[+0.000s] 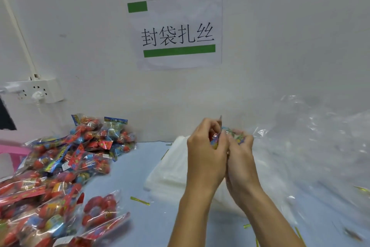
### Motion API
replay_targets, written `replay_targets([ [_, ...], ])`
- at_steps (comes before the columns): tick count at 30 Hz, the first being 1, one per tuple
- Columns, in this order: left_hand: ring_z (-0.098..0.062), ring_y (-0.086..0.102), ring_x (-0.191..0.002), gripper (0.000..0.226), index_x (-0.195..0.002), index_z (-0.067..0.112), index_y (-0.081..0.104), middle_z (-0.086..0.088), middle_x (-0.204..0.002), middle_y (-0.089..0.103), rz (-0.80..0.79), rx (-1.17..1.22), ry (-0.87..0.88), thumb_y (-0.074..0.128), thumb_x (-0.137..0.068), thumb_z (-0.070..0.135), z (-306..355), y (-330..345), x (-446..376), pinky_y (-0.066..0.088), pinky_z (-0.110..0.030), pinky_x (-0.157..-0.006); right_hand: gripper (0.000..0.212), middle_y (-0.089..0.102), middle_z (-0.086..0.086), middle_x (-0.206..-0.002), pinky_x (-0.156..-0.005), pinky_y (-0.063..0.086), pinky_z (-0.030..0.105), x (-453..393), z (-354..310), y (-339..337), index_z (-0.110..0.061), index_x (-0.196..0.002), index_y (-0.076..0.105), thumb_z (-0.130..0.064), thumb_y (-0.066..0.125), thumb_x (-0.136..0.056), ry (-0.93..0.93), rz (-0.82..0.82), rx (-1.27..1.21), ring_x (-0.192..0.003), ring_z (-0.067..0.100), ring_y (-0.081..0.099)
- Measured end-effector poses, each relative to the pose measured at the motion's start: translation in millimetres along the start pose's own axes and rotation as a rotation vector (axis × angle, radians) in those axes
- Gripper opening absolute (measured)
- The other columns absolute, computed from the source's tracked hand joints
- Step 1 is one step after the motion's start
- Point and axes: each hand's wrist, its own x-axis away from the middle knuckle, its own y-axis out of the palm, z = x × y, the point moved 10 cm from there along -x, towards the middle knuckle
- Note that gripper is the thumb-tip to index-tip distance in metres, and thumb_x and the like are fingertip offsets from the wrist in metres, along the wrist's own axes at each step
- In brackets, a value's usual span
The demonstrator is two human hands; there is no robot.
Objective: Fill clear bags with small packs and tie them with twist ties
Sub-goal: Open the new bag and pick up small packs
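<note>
Both hands are raised together above the pale blue table (pixel 128 168), near its centre-right, in front of the white wall. The left hand (pixel 204 156) and the right hand (pixel 240 154) are pressed side by side, with the fingers of each curled inward. Grip, both hands: narrow, closed around one small clear plastic bag with colourful printed packs inside (pixel 227 136); only the crumpled top of the bag shows between and above the fingertips, so the contents cannot be counted. Whether a twist tie is held in the grip cannot be told. Directly beneath the hands, flat on the table, lies a stack of empty translucent white bags (pixel 170 168). To the right, a large heap of loose clear plastic film (pixel 312 146) rises against the wall. To the left, a pile of filled clear bags holding red and blue small packs (pixel 66 166) spreads from the wall to the near edge; one filled bag of red packs (pixel 100 210) lies apart at the front of the pile. Thin yellow-green metallic twist ties are scattered on the table: one (pixel 140 201) lies between the pile and the forearms, others near the lower right. On the wall hangs a white paper sign with black characters and two green bars (pixel 176 32); at the left is a white power strip (pixel 40 90) with a plug inserted. A pink plastic item (pixel 12 150) shows at the left edge.
</note>
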Motion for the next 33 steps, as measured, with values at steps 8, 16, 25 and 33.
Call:
replay_targets([
  [8,-0.006,0.062,-0.077,0.024,-0.095,0.019,0.073,0.015,-0.081,0.068,-0.148,0.069,0.273,0.051,-0.085,0.020,19,23,10,0.049,-0.040,-0.096,0.048,0.072,0.003,-0.119,-0.094,0.056,0.038,8,0,19,-0.019,-0.109,0.076,-0.060,0.061,-0.089,0.293,-0.462,-0.207,-0.114,0.016,0.068],
  [16,-0.019,0.068,-0.105,0.013,-0.091,0.009,0.051,-0.015,-0.107,0.071,0.048,0.796,-0.189,0.047,-0.080,0.004,-26,6,3,0.055,-0.031,-0.088,0.023,0.076,0.006,-0.107,-0.066,0.060,0.035,5,10,13,-0.015,-0.122,0.064,-0.019,0.048,-0.106,0.238,-0.332,-0.038,-0.087,0.018,0.074],
  [25,-0.017,0.073,-0.092,0.060,-0.114,0.017,0.065,-0.004,-0.105,0.074,-0.204,0.433,-0.438,0.071,-0.068,0.056,-66,5,3,0.055,-0.022,-0.064,0.021,0.074,0.006,-0.114,-0.080,0.062,0.046,9,-11,18,-0.021,-0.121,0.065,-0.019,0.059,-0.101,0.130,-0.413,0.077,-0.101,0.027,0.074],
  [33,-0.015,0.069,-0.107,0.048,-0.127,0.024,0.060,0.000,-0.118,0.071,-0.335,0.471,-0.401,0.063,-0.084,0.045,-55,23,9,0.059,-0.038,-0.086,0.056,0.076,0.008,-0.110,-0.086,0.062,0.047,3,-26,-1,-0.015,-0.119,0.059,-0.040,0.078,-0.073,0.066,-0.381,0.116,-0.099,0.026,0.075],
])
